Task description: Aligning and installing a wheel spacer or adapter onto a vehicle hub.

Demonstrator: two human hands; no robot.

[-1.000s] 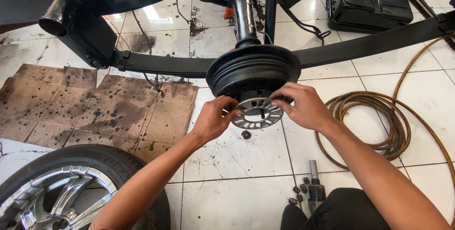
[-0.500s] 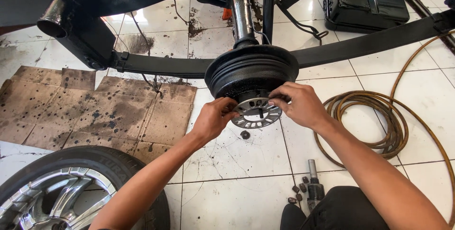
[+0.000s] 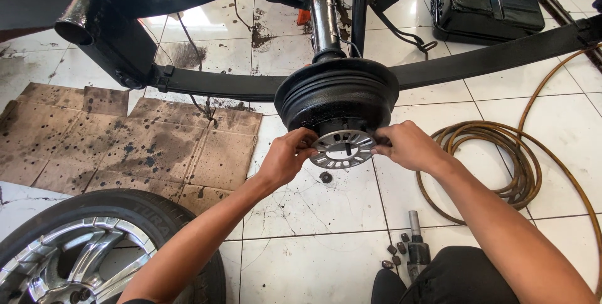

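Note:
A flat silver slotted disc (image 3: 342, 149), a wheel spacer, is held against the face of a black brake drum (image 3: 338, 94) on a raised vehicle's axle. My left hand (image 3: 290, 155) grips the disc's left edge. My right hand (image 3: 407, 145) grips its right edge. The drum sits on a black leaf spring (image 3: 476, 62) that runs left to right under the chassis.
A tyre on a chrome wheel (image 3: 88, 254) lies at lower left. Stained cardboard (image 3: 125, 141) covers the white tiled floor on the left. A coiled brown hose (image 3: 501, 166) lies on the right. An impact tool with loose nuts (image 3: 411, 251) rests near my knee. A small nut (image 3: 325, 177) lies under the drum.
Both hands have kept hold of the disc and shifted slightly around its edge as it sits against the drum face. The view has barely moved.

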